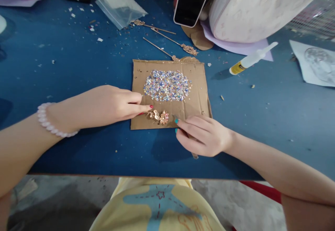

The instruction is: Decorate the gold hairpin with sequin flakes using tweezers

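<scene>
Step in hand, judged: fine work is centring on the flower end of a gold ornament, which is lying on the near part of a cardboard sheet, by the middle of the tabletop's near edge. The left hand is pinching the stem end, apparently between forefinger and thumb. The right hand is gripping a slim tool, probably tweezers, whose tip is pointing toward the flower without touching it; whether the tip is carrying anything is too small to tell. The hands are working apart, one on either side of the ornament.

Next move, judged: it is calling for a steady stem and delicate tip control, as the glittering chips are lying loose mid-sheet and looking easy to scatter.

Surface: pale flakes are littering the blue top, mostly toward the far edge. Gold hairpins are lying beyond the sheet. A squeeze bottle is standing to the right; a printed paper is lying nearer the right edge. Along the far edge, a plastic bag, a phone and a pale rounded object are sitting.

Room: a grey floor is showing below the near edge.
</scene>
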Demonstrator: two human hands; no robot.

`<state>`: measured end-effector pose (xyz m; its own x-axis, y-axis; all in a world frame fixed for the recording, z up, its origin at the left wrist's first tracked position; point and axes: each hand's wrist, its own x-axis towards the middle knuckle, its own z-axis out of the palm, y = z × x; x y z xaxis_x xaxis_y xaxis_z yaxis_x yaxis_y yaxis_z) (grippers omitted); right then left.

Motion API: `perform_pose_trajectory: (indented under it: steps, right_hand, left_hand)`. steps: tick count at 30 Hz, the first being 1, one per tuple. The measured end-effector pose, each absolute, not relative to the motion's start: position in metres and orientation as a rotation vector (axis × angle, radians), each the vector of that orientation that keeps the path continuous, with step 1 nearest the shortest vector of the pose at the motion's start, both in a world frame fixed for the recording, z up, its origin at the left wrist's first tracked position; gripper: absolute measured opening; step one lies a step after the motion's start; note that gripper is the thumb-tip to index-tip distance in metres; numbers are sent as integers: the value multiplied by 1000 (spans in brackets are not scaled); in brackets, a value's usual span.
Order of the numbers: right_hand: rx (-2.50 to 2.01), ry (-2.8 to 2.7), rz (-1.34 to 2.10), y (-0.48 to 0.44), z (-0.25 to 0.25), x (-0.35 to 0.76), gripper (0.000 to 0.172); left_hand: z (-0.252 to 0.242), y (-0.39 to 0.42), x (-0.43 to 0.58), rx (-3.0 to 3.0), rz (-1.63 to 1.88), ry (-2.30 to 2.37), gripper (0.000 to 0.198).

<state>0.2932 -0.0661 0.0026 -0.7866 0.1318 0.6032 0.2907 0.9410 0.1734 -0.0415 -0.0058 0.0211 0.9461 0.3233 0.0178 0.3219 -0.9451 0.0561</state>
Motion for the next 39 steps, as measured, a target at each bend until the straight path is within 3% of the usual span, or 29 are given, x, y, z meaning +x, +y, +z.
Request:
perform_pose_trajectory:
  steps: [7,13,17,30,39]
  right_hand:
    - [-295,-2443,-250,-63,3,292,24]
    - [-725,-2157,519,-58,-4,299,25]
    - [-868,-2088,720,-57,-5,301,20]
    - [-885,-2077,829,-57,-4,299,7]
    - [-805,-2167,771,-55,-1,297,11]
  left_hand:
    - [24,-7,-40,3116,-84,519,58]
    - [24,-9,-41,3139,-66,547,56]
    - [24,-9,-41,3174,-3,501,55]
    - [23,-11,-41,3138,69,496,57]
    - [22,-10,-41,3169,64,474,56]
